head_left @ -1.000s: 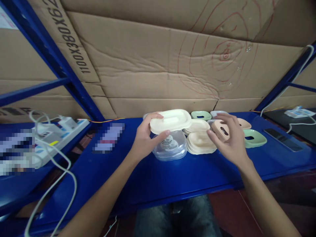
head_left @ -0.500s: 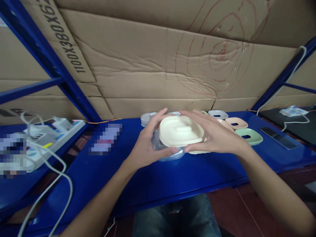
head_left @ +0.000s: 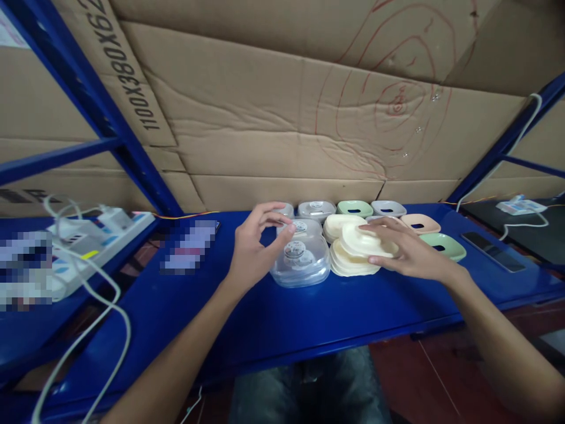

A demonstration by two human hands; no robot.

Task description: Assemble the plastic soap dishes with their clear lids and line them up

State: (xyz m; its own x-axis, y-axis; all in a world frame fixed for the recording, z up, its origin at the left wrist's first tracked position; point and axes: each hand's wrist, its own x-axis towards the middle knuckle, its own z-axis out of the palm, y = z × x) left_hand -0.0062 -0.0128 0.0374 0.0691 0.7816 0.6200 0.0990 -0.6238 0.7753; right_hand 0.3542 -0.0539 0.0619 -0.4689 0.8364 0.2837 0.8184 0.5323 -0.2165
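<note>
My right hand (head_left: 408, 250) grips a cream oval plastic tray (head_left: 364, 240), tilted, with its thumb at the near edge. Right below it sits a stack of similar cream trays (head_left: 351, 265), and I cannot tell whether the two touch. Behind lies a further cream stack (head_left: 338, 221). My left hand (head_left: 258, 244) is empty, thumb and fingers apart, at the left side of a stack of clear plastic lids (head_left: 300, 268) with a round label on top. More clear lids (head_left: 316, 209) stand farther back.
Green (head_left: 355, 208), grey (head_left: 388, 208) and peach (head_left: 421, 223) slotted oval pieces line the right side of the blue table (head_left: 282, 330). A dark phone (head_left: 492, 250) lies beyond them. At the left are a blurred-out phone (head_left: 189, 247) and a power strip (head_left: 128, 227) with white cables.
The cream tray went from my left hand into both hands, then right with my right hand over the cream stack. My left hand has let go and stays by the clear lids.
</note>
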